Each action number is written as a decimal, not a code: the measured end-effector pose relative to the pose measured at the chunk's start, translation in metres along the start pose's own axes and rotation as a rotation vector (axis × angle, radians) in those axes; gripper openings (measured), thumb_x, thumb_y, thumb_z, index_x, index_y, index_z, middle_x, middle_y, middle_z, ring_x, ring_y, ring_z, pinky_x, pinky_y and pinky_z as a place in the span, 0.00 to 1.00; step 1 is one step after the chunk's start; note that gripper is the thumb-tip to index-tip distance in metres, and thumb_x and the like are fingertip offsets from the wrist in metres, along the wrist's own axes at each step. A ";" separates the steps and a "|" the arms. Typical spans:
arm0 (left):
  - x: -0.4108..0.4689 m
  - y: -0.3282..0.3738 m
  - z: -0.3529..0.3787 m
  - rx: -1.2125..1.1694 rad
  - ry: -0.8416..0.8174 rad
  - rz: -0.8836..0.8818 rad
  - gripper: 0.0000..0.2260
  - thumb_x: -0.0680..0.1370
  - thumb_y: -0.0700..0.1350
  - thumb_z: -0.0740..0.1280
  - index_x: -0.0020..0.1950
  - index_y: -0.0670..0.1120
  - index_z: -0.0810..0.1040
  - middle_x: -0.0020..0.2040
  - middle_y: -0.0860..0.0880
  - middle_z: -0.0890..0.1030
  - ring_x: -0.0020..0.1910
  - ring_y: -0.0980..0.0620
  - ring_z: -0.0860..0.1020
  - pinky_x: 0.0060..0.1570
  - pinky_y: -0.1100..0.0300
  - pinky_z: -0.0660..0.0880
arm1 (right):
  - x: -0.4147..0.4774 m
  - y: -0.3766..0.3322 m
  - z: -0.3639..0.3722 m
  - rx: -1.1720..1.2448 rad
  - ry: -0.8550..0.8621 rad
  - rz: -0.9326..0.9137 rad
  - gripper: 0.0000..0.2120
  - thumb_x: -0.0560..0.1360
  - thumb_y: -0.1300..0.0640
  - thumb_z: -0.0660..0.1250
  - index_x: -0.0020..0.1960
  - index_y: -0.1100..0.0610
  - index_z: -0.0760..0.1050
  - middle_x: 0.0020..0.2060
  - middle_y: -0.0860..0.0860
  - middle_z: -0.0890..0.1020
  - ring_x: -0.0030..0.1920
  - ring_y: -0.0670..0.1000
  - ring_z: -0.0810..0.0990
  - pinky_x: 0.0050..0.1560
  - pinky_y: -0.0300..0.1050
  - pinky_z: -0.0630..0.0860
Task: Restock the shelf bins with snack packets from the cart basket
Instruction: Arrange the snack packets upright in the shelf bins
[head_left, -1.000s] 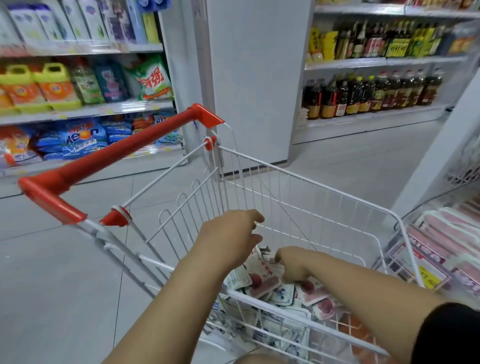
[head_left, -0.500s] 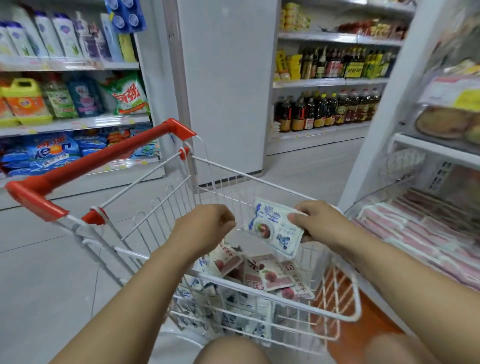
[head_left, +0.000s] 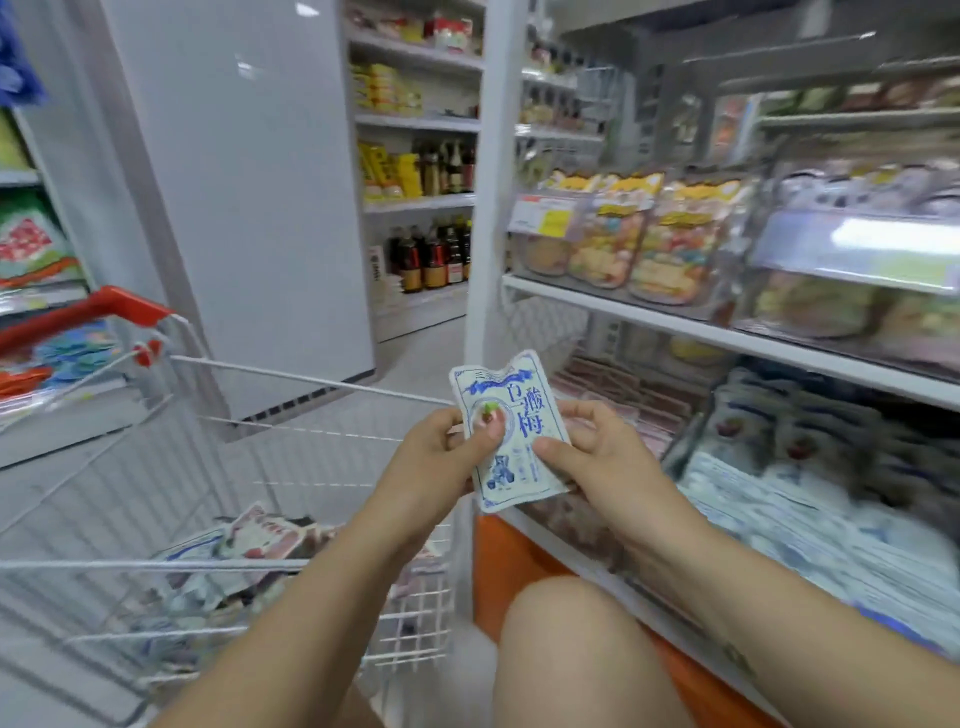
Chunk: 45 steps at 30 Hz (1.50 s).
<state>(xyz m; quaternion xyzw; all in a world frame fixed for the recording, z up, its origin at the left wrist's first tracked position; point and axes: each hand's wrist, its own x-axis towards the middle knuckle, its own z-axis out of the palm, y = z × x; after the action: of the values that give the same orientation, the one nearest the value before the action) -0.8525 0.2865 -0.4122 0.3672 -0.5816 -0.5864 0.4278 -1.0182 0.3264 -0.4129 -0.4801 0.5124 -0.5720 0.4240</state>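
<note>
Beside the cart basket (head_left: 311, 381), our left hand (head_left: 431, 462) and right hand (head_left: 602, 457) pinch one blue-printed snack packet (head_left: 519, 400); we should lay it flat in the matching lower bin (head_left: 680, 452).

There is just one camera, worn on the person's head, looking forward and down. It is very close to the left hand (head_left: 431, 460) and right hand (head_left: 597, 460), which hold a packet (head_left: 511, 431) in the middle of the view. The cart basket (head_left: 156, 565) sits low on the left and the shelves (head_left: 675, 326) fill the right.
</note>
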 end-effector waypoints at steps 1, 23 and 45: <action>0.002 0.000 0.013 0.008 -0.053 0.004 0.13 0.79 0.49 0.68 0.60 0.44 0.78 0.52 0.45 0.86 0.52 0.46 0.84 0.56 0.46 0.80 | -0.005 -0.002 -0.014 -0.024 0.039 -0.029 0.18 0.76 0.66 0.70 0.61 0.52 0.69 0.52 0.54 0.86 0.48 0.50 0.86 0.45 0.47 0.82; 0.064 -0.056 0.133 1.155 -0.381 0.294 0.25 0.80 0.52 0.66 0.77 0.52 0.66 0.76 0.53 0.66 0.72 0.49 0.67 0.69 0.50 0.68 | 0.048 0.039 -0.176 -0.726 0.480 0.181 0.28 0.75 0.71 0.60 0.73 0.55 0.68 0.61 0.59 0.79 0.52 0.60 0.80 0.45 0.43 0.74; 0.063 -0.066 0.131 1.079 -0.346 0.331 0.23 0.80 0.49 0.66 0.76 0.52 0.68 0.77 0.53 0.65 0.74 0.53 0.65 0.73 0.55 0.63 | 0.041 0.075 -0.179 -1.491 0.008 0.372 0.32 0.82 0.38 0.42 0.81 0.50 0.38 0.80 0.50 0.37 0.79 0.55 0.37 0.78 0.61 0.43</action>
<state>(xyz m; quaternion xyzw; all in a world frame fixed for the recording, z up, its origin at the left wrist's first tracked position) -1.0020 0.2737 -0.4668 0.3366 -0.9085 -0.1844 0.1652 -1.2027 0.3095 -0.4850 -0.5430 0.8363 0.0039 0.0755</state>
